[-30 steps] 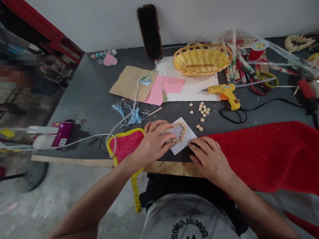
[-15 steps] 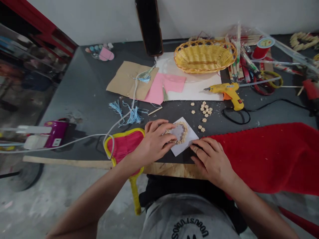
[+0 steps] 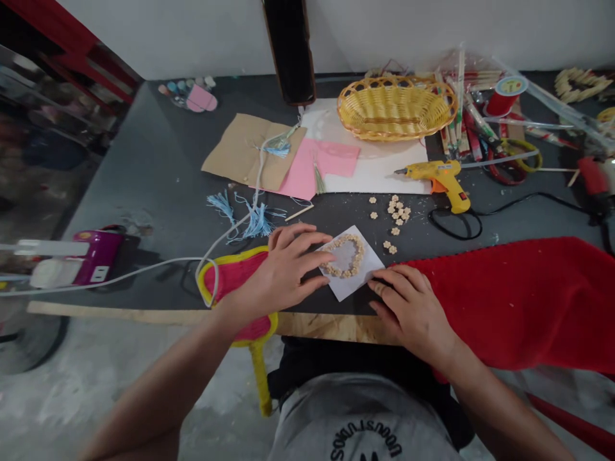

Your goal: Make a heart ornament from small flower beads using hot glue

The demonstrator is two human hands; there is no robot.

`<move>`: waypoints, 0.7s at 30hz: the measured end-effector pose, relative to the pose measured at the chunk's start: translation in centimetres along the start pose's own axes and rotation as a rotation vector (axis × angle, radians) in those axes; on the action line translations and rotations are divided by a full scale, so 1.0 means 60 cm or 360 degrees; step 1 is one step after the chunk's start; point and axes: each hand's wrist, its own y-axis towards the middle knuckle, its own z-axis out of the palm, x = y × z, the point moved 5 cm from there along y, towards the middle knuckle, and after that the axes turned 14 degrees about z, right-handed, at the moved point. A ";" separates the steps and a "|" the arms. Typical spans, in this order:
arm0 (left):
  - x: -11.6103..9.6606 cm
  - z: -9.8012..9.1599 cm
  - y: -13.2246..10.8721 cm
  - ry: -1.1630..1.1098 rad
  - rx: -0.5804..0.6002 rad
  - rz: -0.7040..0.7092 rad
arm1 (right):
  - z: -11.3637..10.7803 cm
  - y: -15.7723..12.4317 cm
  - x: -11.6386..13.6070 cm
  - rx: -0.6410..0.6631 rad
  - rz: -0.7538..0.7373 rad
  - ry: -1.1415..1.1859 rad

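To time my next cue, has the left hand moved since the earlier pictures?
Yes: against the glue gun, the left hand has shifted left, baring more of the bead ring.

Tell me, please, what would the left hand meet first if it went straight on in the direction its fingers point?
The left hand would likely meet the near side of the loop of pale flowers on the white paper; the exact gap, if any, is unclear.

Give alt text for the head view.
Left hand at the left edge of a beige beaded loop on square white paper; right hand touches the paper's corner. Beyond lie loose beige flower-shaped beads and a yellow glue gun.
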 end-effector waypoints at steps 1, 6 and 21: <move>0.008 -0.004 -0.003 -0.0013 -0.0001 -0.0013 | -0.001 0.000 0.000 0.0001 0.0000 0.0015; 0.045 -0.004 -0.009 -0.0067 0.0152 -0.0039 | -0.005 0.002 0.005 0.0022 -0.0012 -0.0010; 0.070 0.013 -0.016 -0.0169 -0.0116 0.0065 | -0.010 0.006 0.038 -0.0053 0.0140 -0.0119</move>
